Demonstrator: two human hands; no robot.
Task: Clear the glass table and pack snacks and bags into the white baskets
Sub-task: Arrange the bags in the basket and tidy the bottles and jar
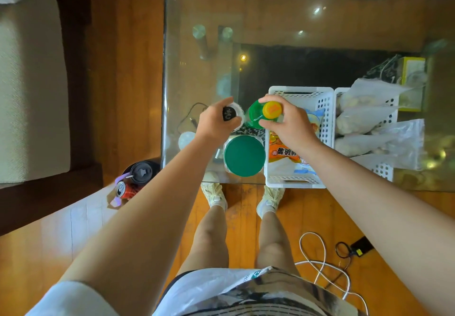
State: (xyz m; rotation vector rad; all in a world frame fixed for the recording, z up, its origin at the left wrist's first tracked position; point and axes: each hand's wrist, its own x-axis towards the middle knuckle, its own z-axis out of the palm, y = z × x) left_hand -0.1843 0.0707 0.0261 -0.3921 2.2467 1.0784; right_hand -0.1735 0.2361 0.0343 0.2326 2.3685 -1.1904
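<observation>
head view, looking straight down over a glass table (295,20) on a wooden floor (128,69)

the left hand (216,121) curls its fingers over a small white-rimmed jar with a black lid (232,114) near the table's left side, gripping it from above. the right hand (288,123) wraps round the neck of a green bottle (253,116) just under its yellow cap (271,110), thumb and fingers closed on it. the bottle stands between the jar and the near basket (298,93), just beside the basket's left wall

a big jar with a green lid (244,155) sits near the front edge of the table, touching or almost touching the near basket. that white basket holds an orange snack pack (285,154) and another pale packet under the wrist. a second basket (384,167) stands right beside it on the right, filled with clear bags (364,118) of pale round food, one bag spilling over its right rim. a yellow box (412,69) lies beyond them, seen through the glass, so whether on the top or a lower shelf i cannot tell

a thin black cable (192,118) lies by the left hand. on the floor to the left are a dark bin (141,171) and a red can (124,190); to the right, a white cord (320,261). the person's shoes (214,192) stand at the table's edge
</observation>
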